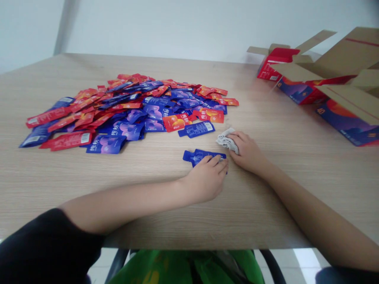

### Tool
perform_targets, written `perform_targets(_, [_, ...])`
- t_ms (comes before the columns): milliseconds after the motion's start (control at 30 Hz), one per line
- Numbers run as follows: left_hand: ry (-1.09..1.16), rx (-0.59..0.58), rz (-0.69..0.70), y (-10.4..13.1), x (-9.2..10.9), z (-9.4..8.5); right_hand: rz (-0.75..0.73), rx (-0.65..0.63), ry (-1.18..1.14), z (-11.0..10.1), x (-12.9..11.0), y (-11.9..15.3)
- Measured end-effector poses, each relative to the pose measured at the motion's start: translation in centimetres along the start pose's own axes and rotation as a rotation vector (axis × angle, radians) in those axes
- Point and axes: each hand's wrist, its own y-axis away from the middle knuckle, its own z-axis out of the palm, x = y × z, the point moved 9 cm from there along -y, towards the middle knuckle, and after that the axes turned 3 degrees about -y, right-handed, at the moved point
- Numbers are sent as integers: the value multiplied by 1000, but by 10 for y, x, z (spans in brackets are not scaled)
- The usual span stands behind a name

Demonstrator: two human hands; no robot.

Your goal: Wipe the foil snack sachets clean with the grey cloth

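Note:
A small blue spouted pouch (195, 157) lies on the table with its narrow end pointing left. My left hand (209, 177) is over its right part, fingers bent onto it; the thumb is hidden. Just to the right, my right hand (245, 152) grips a crumpled pale grey cloth (227, 140) against the tabletop. Another blue pouch (197, 129), its barcode side up, rests behind the held one. A large heap of red and blue pouches (155, 111) spreads over the left and middle of the table.
Opened cardboard boxes stand at the right: a red box (274, 65) at the back, a blue and red box (299, 91), and a nearer blue box (348, 122), flaps raised. The wooden table (142, 225) meets a white wall (166, 27) behind.

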Motion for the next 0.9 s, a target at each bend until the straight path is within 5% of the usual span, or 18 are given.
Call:
perform_targets(367, [41, 69, -13, 3, -3, 0, -14, 11, 7, 0, 1, 0])
perform_targets(500, [-22, 90, -181, 16, -18, -18, -26, -2, 4, -1, -1, 0])
perform_targets(633, [-117, -58, -472, 36, -44, -18, -24, -12, 4, -1, -1, 0])
perform_targets(733, [-97, -204, -495, 41, -46, 1, -17, -21, 7, 0, 0, 0])
perform_targets(900, [-82, -216, -500, 40, -42, 14, -13, -28, 8, 0, 0, 0])
